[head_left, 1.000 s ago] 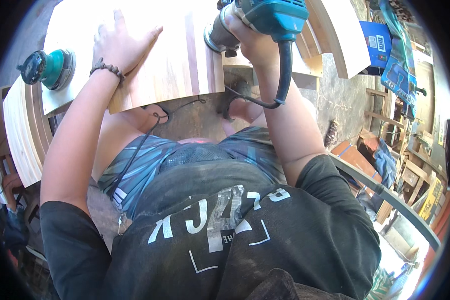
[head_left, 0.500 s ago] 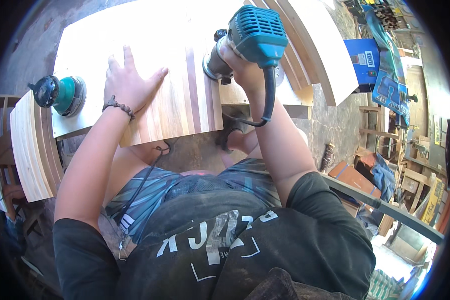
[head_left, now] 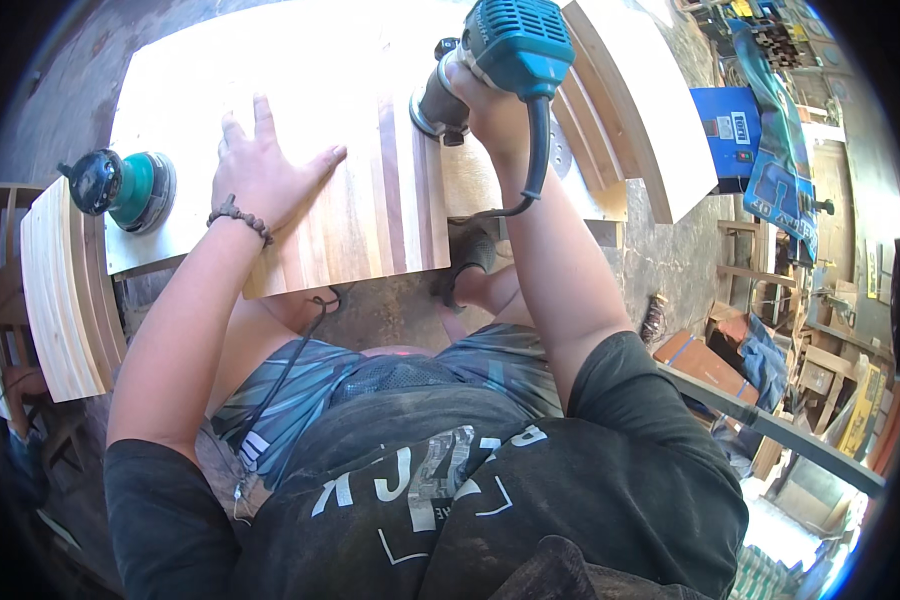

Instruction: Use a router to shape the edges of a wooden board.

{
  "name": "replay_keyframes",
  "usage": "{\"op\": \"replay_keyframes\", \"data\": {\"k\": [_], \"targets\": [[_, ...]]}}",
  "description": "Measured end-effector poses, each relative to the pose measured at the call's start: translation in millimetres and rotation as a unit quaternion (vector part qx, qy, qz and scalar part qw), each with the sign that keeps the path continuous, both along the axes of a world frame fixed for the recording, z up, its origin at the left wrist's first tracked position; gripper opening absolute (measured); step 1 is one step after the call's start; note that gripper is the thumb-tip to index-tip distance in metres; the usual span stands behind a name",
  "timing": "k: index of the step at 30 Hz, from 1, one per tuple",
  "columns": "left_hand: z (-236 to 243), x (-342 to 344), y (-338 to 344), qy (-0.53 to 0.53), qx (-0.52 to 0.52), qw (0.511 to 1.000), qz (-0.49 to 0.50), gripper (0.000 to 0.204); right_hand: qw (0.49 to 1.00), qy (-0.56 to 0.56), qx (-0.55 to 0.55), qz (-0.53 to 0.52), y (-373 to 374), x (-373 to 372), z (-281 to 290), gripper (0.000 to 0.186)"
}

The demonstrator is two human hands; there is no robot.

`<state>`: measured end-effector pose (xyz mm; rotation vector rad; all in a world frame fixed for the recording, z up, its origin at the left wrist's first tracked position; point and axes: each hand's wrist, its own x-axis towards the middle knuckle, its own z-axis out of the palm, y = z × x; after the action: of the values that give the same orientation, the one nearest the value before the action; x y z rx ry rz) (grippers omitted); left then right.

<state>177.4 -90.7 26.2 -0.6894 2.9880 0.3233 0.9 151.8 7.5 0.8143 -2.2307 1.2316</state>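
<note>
My right hand (head_left: 485,105) is wrapped round the metal body of a teal trim router (head_left: 515,50), whose black cord hangs down past my forearm. The router's round base stands at the right edge of a striped wooden board (head_left: 370,225); the bit is hidden. My left hand (head_left: 265,170) lies flat on the board with fingers spread and thumb out to the right. Bright light washes out the board's far part. The board overhangs the near edge of a pale worktable (head_left: 140,250).
A green and black sander (head_left: 125,190) rests at the table's left. Striped boards (head_left: 55,290) are stacked at far left, and more boards (head_left: 630,130) at right. Beyond these are a blue machine (head_left: 725,130) and a metal bar (head_left: 770,420). My legs are under the board's near edge.
The router and my right hand have moved a little farther away along the board's right edge. My left hand stays spread on the board, which sits slightly lower and farther right in view.
</note>
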Motion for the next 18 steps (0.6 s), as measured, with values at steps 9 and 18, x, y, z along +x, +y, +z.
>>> {"op": "replay_keyframes", "data": {"k": [9, 18], "targets": [[-1.9, -0.3, -1.7, -0.008, 0.012, 1.0, -0.002, 0.131, 0.994, -0.101, -0.014, 0.044, -23.1, -0.8, 37.0, 0.016], [-3.3, 1.2, -1.3, -0.003, 0.007, 1.0, -0.004, 0.13, 0.961, -0.273, -0.03, 0.015, -35.8, -23.5, 34.9, 0.015]]}}
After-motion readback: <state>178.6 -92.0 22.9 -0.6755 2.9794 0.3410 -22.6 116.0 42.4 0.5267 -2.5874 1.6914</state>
